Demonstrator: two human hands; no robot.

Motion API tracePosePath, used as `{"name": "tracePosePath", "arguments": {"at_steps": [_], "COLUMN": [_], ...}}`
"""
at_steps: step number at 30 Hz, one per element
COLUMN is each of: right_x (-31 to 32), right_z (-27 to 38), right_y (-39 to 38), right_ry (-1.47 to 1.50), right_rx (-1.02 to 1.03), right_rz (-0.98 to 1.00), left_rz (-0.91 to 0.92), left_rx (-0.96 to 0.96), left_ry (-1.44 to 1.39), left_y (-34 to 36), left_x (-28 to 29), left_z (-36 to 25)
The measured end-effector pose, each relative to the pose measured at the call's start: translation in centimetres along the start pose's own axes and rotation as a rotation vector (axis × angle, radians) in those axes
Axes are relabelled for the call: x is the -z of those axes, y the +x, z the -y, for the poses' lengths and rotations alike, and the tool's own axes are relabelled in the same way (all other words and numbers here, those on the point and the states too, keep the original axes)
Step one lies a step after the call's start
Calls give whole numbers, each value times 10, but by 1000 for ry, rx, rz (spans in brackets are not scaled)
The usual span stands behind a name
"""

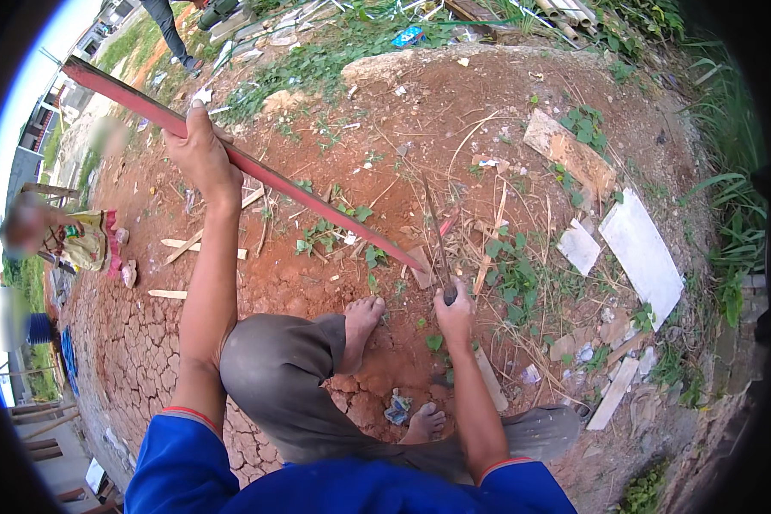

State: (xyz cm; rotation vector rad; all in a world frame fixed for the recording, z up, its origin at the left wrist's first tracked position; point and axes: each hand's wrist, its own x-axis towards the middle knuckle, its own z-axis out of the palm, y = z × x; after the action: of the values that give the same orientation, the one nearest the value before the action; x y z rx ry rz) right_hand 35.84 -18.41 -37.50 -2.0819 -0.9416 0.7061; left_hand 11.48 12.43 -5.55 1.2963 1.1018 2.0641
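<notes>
My left hand (204, 158) is wrapped round the upper part of a long red-painted wooden strip (308, 201). The strip slants from the upper left down to the right, its lower end close to the ground in front of my feet. Low on the right, my right hand (456, 317) grips the dark handle of a machete (438, 236). Its narrow, brownish blade points away from me, just right of the strip's lower end. A small gap seems to separate blade and strip. Beside that end lies a pale wood chip (421, 264).
Pointed pale stakes (168, 294) lie on the cracked red soil at left. At right are a weathered plank (571, 156), a white board (644, 257) and scattered scraps. My bare foot (364, 330) is near the strip's end. One person (77, 231) is at far left; another's legs (173, 34) show beyond.
</notes>
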Motion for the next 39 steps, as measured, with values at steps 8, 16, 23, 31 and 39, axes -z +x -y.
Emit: {"name": "tracePosePath", "arguments": {"at_steps": [8, 16, 23, 31, 39], "right_x": [-19, -24, -34, -15, 54], "right_z": [-39, -37, -55, -60, -49], "right_y": [-16, -18, -23, -2, 12], "right_ry": [-266, -217, -152, 174, -125], "right_rx": [-279, -201, -177, -584, -294], "right_rz": [336, 172, 55, 517, 541], "left_rz": [-67, -164, -170, 30, 1103], "left_rx": [-22, -68, -34, 49, -398], "left_ry": [121, 180, 183, 91, 668], "left_y": [5, 14, 11, 22, -11], "left_x": [5, 26, 30, 23, 14], "left_z": [13, 32, 33, -52, -49]}}
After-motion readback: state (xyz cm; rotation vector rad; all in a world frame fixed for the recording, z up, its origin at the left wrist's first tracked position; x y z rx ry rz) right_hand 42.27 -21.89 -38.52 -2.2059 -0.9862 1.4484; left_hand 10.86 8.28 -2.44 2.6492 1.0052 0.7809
